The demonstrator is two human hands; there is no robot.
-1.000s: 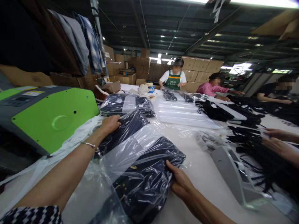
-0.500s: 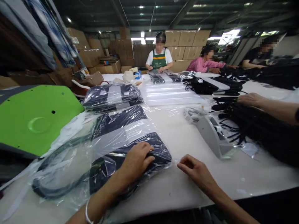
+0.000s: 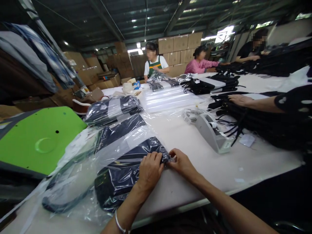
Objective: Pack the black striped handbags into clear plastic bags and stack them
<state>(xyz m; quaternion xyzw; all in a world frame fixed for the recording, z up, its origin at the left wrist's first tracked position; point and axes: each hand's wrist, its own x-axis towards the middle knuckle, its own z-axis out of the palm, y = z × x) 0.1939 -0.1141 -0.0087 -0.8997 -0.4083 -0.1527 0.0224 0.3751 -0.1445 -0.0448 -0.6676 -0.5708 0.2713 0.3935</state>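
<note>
A dark folded item in clear plastic (image 3: 122,159) lies on the white table, with a pale band across it and a dark loop in the plastic at its left. My left hand (image 3: 151,167) rests on its near right part, fingers bent and close together on the plastic. At the item's right corner, my right hand (image 3: 179,162) pinches the edge of the clear plastic between thumb and fingers. The two hands are close to each other.
Behind lie another wrapped bundle (image 3: 114,109) and clear plastic sheets (image 3: 170,99). A grey tape dispenser (image 3: 212,133) stands right. Another person's hand (image 3: 241,100) rests on black items (image 3: 268,123). A green panel (image 3: 39,139) is at left; two people stand behind the table.
My right hand has moved left to the plastic's corner and closed on it. My left hand still presses on the item, fingers closer together. The view has turned to the right.
</note>
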